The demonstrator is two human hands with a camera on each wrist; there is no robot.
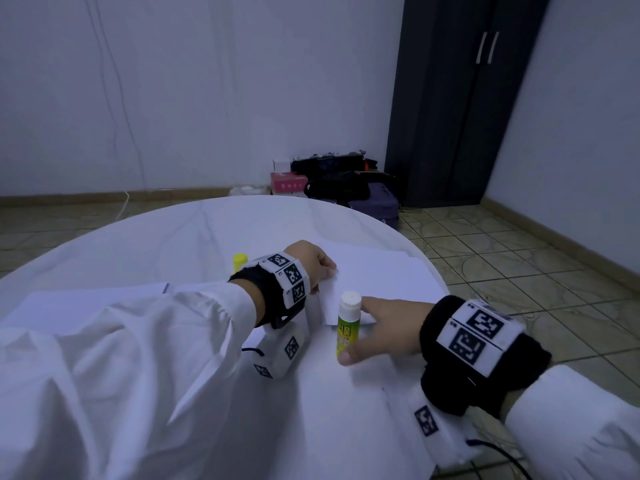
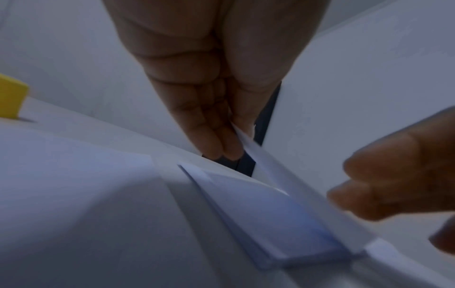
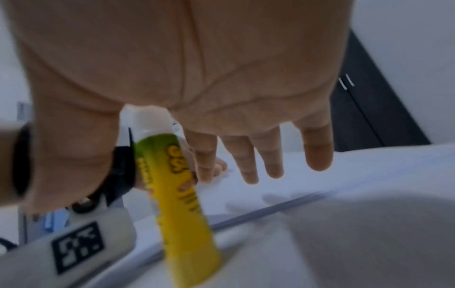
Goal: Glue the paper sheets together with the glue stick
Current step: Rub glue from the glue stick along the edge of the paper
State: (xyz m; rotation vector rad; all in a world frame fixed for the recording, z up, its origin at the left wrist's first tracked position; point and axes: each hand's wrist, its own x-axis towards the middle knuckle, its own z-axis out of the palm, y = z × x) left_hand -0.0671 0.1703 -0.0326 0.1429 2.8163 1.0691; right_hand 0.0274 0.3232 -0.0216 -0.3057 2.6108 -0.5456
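- Left hand (image 1: 313, 263): thumb and fingers pinch the near-left corner of the top paper sheet (image 1: 377, 282), lifting it off the stack.
- Right hand (image 1: 384, 327): thumb and forefinger grasp the uncapped glue stick (image 1: 346, 327), held upright above the round white table (image 1: 173, 237), beside the sheet's near edge.
- Yellow cap (image 1: 239, 260): standing on the table, behind the left wrist.

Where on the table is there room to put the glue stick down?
Bare table shows at the far side, beyond the yellow cap and the paper sheets. Another bare patch lies near the front, between the left sleeve and right wrist. The middle is crowded: left hand pinching paper, right hand holding the glue stick.
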